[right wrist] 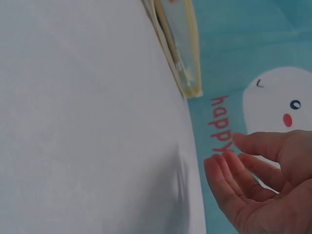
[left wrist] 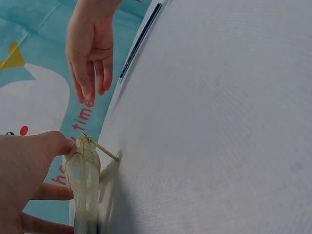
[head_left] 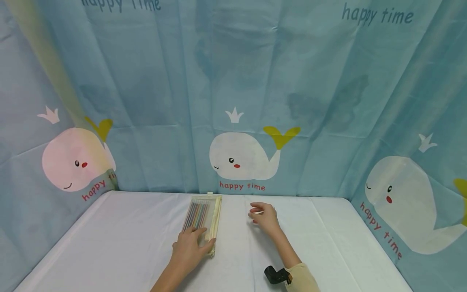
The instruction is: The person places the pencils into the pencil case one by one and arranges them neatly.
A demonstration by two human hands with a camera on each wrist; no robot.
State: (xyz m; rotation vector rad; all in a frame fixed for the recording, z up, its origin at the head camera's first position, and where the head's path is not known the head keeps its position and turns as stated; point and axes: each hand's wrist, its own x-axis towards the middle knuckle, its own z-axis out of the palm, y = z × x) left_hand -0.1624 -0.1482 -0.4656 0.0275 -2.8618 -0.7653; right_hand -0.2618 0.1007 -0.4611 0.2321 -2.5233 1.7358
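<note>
A clear pencil pouch [head_left: 213,215] with cream zip edges lies on the white table, with several coloured pencils [head_left: 197,213] showing through. My left hand [head_left: 189,251] rests over its near end, fingers on top and thumb at the right edge. In the left wrist view, the left fingers [left wrist: 53,191] look fairly straight against the pouch [left wrist: 83,190], and a thin cord hangs from its corner. My right hand [head_left: 264,219] is raised right of the pouch, fingers loosely bent, holding nothing. The right wrist view shows the right hand [right wrist: 268,185] apart from the pouch [right wrist: 187,58].
A dark slim pencil-like stick [left wrist: 140,41] lies on the white cloth beyond the right hand in the left wrist view; I cannot make it out from the head. Blue whale-print curtains [head_left: 146,162] stand behind and beside the table [head_left: 328,235]. A black device [head_left: 276,275] sits at the right wrist.
</note>
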